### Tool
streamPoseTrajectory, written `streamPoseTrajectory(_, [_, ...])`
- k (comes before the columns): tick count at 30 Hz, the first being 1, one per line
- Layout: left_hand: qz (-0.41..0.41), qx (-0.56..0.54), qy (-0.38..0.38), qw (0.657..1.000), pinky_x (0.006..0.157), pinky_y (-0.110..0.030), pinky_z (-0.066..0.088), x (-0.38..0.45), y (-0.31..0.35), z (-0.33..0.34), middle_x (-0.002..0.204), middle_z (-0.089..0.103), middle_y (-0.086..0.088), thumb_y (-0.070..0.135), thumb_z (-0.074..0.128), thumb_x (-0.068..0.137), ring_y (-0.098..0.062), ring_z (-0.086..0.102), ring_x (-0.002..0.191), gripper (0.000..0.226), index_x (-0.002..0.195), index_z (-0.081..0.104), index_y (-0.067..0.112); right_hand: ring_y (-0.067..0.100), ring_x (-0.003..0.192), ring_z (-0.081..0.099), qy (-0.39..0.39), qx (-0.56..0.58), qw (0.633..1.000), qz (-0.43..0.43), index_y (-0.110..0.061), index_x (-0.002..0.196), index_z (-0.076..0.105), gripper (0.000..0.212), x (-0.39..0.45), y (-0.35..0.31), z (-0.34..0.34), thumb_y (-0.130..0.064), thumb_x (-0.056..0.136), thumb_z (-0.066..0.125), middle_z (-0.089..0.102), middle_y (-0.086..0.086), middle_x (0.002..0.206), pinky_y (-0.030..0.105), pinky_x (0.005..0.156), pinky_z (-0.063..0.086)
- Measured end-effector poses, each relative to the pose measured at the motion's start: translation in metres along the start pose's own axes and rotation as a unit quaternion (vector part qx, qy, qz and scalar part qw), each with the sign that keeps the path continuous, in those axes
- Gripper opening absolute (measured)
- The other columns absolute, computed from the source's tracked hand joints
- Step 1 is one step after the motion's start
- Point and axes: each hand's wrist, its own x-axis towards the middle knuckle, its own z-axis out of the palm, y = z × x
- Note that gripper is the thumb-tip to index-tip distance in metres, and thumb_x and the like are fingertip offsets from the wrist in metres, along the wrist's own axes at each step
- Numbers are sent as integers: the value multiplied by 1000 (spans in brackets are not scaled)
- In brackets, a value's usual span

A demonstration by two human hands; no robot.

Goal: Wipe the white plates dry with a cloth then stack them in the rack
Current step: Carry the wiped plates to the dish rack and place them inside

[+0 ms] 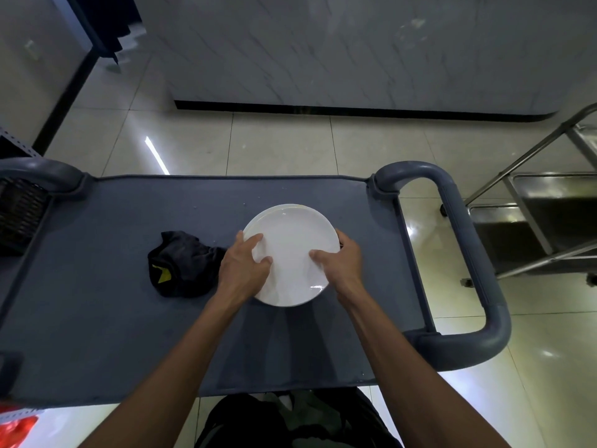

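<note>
Right now both hands are on the top white plate (292, 253), which sits on a small stack of plates near the middle of the grey cart top, slightly towards its right end. Left hand (244, 266) comes in from the left rim, its fingers (258, 239) curled over the edge and resting on the plate's inner face, thumb pressing down beside them. Right hand (339, 261) takes the opposite side, thumb lying across the inside of the plate while the other fingers wrap round the rim and drop out of sight beneath it. Whether the plate is lifted clear of the one below, I cannot tell; a second rim peeks out at the far edge. Just left of the left wrist lies the dark cloth (184, 265), crumpled in a heap on the cart surface, with a yellow mark showing, untouched by either hand. Grey cart (113, 318) carries a looped handle (465, 253) at its right end. At the far left edge, a dark slatted crate (19, 215) is partly in view. Off to the right, on the glossy tiled floor, stands a steel trolley (542, 215).
</note>
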Motion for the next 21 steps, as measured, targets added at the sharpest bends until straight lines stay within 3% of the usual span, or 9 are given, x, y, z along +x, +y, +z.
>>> streamPoseTrajectory(3, [1, -18, -3, 1000, 108, -43, 41, -2, -1, 1, 162, 29, 1, 36, 65, 87, -28, 46, 135, 59, 143, 51, 32, 25, 104, 64, 7, -16, 1000, -4, -20, 123, 66, 52, -1, -1, 2, -9, 73, 77, 60, 8, 121, 47, 90, 57])
streamPoseTrajectory(6, [-3, -32, -2, 999, 109, -45, 42, -2, -1, 2, 161, 32, 2, 35, 65, 86, -28, 46, 135, 59, 143, 52, 32, 22, 104, 62, 12, -24, 999, -21, -24, 121, 65, 49, -3, -2, 1, -13, 75, 77, 55, 2, 120, 46, 92, 56])
streamPoseTrajectory(11, [-9, -44, 3, 999, 110, -44, 41, -2, 3, 1, 160, 33, 2, 33, 65, 85, -28, 46, 134, 58, 142, 53, 31, 17, 96, 67, -9, 14, 999, -38, -28, 114, 65, 40, -8, -1, 1, -10, 79, 72, 70, -6, 105, 46, 87, 58])
streamPoseTrajectory(17, [10, -69, 19, 997, 104, -43, 46, 0, 9, -7, 149, 44, 6, 29, 67, 84, -26, 52, 125, 55, 138, 55, 31, -4, 96, 64, -14, 90, 995, -29, -40, 122, 63, 55, -10, -6, 1, -4, 81, 71, 68, -26, 105, 20, 73, 57])
streamPoseTrajectory(21, [22, -84, 41, 995, 103, -42, 46, -2, 12, -12, 146, 46, 9, 30, 67, 86, -23, 52, 124, 56, 140, 52, 31, 4, 101, 66, -16, 134, 991, -22, -33, 130, 63, 60, -7, -8, -1, 0, 80, 71, 70, -19, 111, 32, 82, 60])
